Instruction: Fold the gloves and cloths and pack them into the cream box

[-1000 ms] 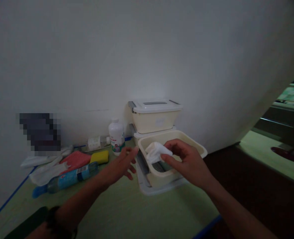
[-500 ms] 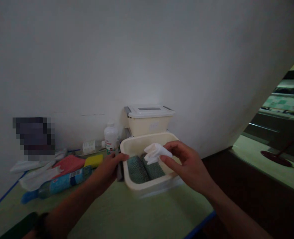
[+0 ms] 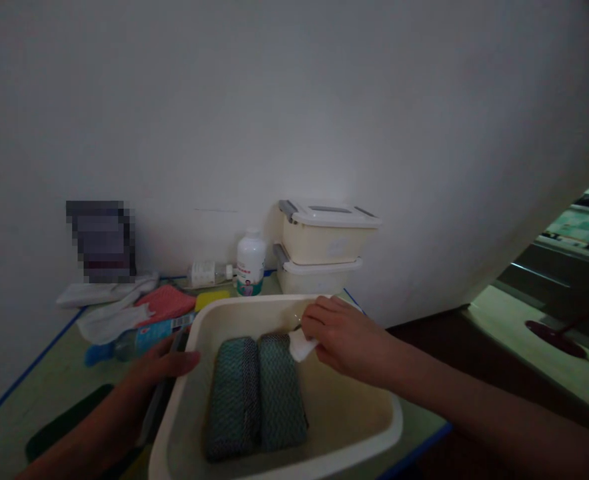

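A cream plastic storage box (image 3: 352,417), its lid off, stands tilted towards me. Inside, at its left, two folded green-and-grey patterned cloths (image 3: 233,400) lie side by side. My left hand (image 3: 167,367) grips the box's left side, thumb over the rim by a grey clip and fingers hidden outside. My right hand (image 3: 337,333) is closed on a small folded white cloth (image 3: 302,345), holding it inside the box by the far wall. The white cloth touches or overlaps the top end of the right patterned cloth; its exact kind cannot be made out.
Two lidded cream boxes (image 3: 329,233) are stacked against the wall. A white bottle (image 3: 251,263) stands beside them, with a clear bottle (image 3: 209,273) lying nearby. To the left are a red cloth (image 3: 167,305), a yellow sponge-like item (image 3: 212,299) and a blue-labelled bottle (image 3: 157,333).
The box has come nearer and tilted towards me, with my left hand on its side. My right hand has lowered the white cloth from above the box into it.
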The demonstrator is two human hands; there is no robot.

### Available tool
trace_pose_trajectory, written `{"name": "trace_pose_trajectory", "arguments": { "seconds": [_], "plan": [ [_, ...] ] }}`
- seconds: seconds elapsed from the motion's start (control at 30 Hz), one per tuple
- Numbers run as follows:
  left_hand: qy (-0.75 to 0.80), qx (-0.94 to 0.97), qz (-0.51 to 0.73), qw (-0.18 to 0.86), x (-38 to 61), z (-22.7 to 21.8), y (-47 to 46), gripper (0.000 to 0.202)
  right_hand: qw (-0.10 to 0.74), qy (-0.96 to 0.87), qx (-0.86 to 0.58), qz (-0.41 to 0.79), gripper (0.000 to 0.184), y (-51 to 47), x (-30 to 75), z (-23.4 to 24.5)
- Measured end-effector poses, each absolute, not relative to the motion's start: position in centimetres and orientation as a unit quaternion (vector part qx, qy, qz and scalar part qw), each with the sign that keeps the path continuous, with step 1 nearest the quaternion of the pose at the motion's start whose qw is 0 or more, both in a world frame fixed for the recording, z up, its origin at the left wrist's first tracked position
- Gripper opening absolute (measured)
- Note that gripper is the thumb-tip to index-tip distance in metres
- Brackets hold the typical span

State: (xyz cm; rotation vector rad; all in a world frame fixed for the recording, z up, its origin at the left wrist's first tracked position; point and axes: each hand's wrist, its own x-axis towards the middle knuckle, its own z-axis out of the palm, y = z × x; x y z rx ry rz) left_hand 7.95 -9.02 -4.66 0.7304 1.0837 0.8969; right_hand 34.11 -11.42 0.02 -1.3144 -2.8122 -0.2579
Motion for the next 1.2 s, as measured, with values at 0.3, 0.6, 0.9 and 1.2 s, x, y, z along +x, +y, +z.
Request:
{"name": "trace_pose_trajectory", "arguments": {
  "seconds": [0.3,0.6,0.9,1.2],
  "plan": [
    [0.479,0.286,0.430,0.710,7.5,-7.1,-9.7,0.065,-0.153,-0.879,-0.421,-0.163,0.021,-9.2,32.2,-1.4],
    [0.485,0.314,0.416,0.702,7.4,-6.3,-9.8,0.077,-0.225,-0.904,-0.341,-0.129,0.017,-7.9,31.6,-4.1],
    [0.481,0.325,0.411,0.703,7.4,-6.0,-9.8,0.073,-0.182,-0.900,-0.385,-0.093,0.023,-7.6,31.8,-3.2],
    [0.480,0.303,0.415,0.710,7.2,-7.3,-9.7,0.047,-0.246,-0.877,-0.412,-0.037,0.024,-8.1,31.4,-2.7]
  ]
}}
